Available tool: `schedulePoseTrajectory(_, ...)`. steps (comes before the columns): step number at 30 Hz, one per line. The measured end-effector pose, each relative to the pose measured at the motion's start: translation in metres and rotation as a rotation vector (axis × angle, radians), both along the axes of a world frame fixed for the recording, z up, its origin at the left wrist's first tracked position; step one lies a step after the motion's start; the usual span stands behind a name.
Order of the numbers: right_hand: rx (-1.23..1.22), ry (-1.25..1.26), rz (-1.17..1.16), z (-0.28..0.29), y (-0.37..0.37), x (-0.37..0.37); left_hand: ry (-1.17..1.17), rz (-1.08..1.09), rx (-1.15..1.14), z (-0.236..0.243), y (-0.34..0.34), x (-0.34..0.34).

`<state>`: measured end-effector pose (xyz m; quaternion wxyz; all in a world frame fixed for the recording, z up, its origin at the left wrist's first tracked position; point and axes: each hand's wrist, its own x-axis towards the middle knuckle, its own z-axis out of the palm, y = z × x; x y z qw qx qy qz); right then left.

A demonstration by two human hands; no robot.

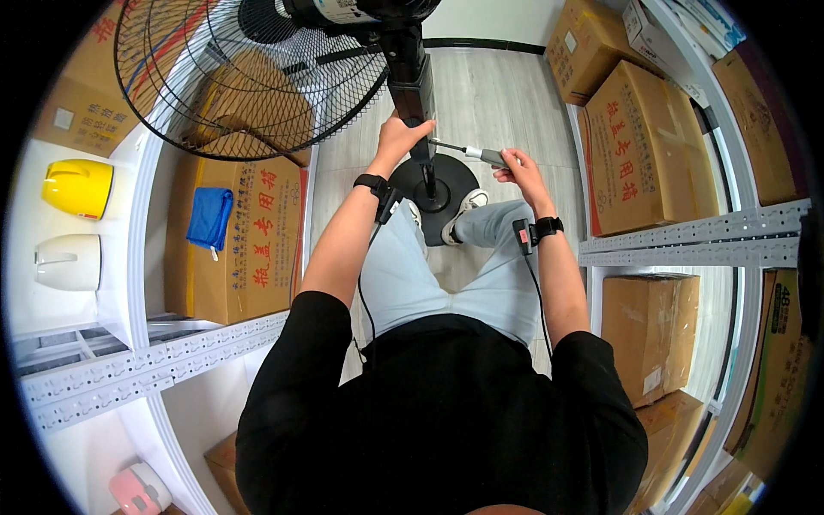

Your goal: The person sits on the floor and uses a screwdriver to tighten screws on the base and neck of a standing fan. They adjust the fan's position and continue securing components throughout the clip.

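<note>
A black pedestal fan stands before me, its pole (pixel 410 94) rising from a round base (pixel 459 178) on the floor between my feet. My left hand (pixel 400 142) wraps round the lower part of the pole's thick section. In my right hand (pixel 524 176) is a screwdriver (pixel 491 157) with a grey and white handle, held by the fingers. Its dark shaft points left and its tip meets the pole just beside my left thumb. Whether a screw sits at the tip is too small to tell. The wire fan cage (pixel 249 142) spreads to the upper left.
Metal shelves flank me closely on both sides. On the left are a large carton (pixel 245 257), a blue folded cloth (pixel 209 218), a yellow kettle-like item (pixel 79 189) and a white one (pixel 69 262). Cartons (pixel 644 154) fill the right shelves. Cords hang from both wrist bands.
</note>
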<state>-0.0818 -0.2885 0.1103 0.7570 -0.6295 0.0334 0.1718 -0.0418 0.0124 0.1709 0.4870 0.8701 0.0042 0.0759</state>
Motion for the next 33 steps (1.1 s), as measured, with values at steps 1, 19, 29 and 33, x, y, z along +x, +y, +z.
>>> schedulePoseTrajectory(1, 0.004, -0.044, -0.036, -0.001, 0.002, -0.002, 0.008, 0.001, 0.007, 0.001, 0.000, -0.001)
schedulePoseTrajectory(19, -0.277, -0.456, 0.110, 0.020, -0.012, 0.019, 0.000, -0.022, -0.059, 0.002, 0.000, -0.002)
schedulePoseTrajectory(29, -0.336, -0.516, -0.112, 0.008, 0.005, -0.020, -0.010, -0.015, -0.035, 0.002, -0.003, -0.002)
schedulePoseTrajectory(33, -0.360, -0.529, -0.142, 0.017, 0.012, -0.028, -0.019, -0.010, -0.021, -0.002, 0.001, 0.001)
